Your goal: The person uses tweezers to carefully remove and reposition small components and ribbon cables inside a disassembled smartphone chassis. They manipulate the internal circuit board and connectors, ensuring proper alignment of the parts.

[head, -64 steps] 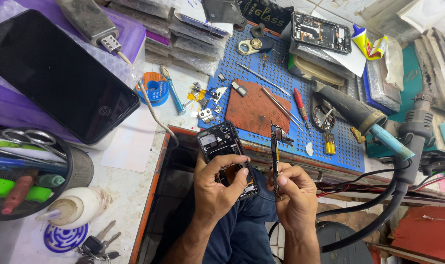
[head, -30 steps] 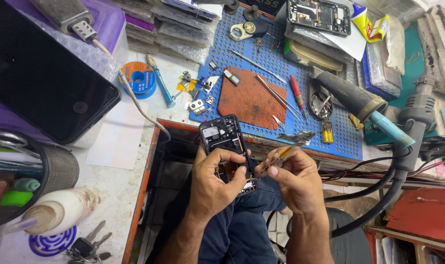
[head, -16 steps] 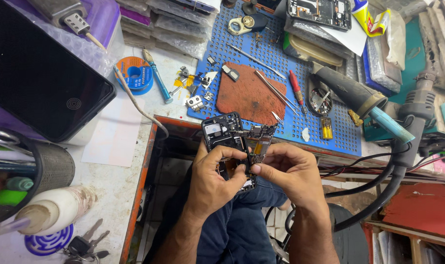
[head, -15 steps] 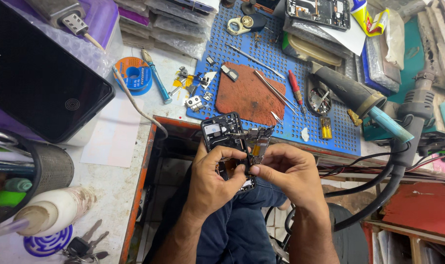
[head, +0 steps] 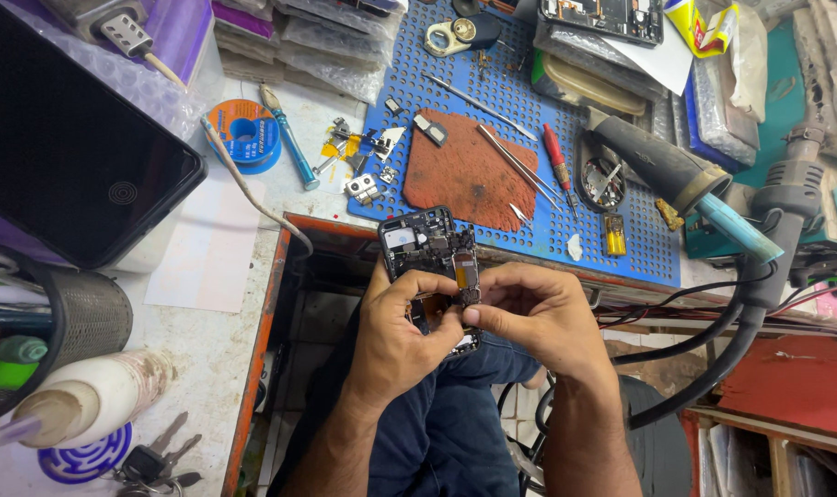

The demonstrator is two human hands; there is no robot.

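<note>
An opened black phone (head: 425, 243) with bare circuit parts is held over my lap, in front of the bench edge. My left hand (head: 402, 333) grips its lower body from the left. My right hand (head: 538, 317) pinches a small orange flex strip (head: 465, 272) with a dark end against the phone's right side. Thumbs and forefingers of both hands meet at that strip. The lower half of the phone is hidden by my fingers.
A blue perforated mat (head: 529, 138) on the bench carries a brown pad (head: 469, 177), tweezers (head: 519, 166), a red screwdriver (head: 556, 158) and small parts. A hot-air handle (head: 662, 170) lies at right, a black tablet (head: 64, 152) at left, a solder reel (head: 243, 131) and a mesh cup (head: 87, 313) nearby.
My right hand held a thin tool upright two seconds ago; now it pinches the orange flex strip against the phone. Both hands have drawn close together at the phone.
</note>
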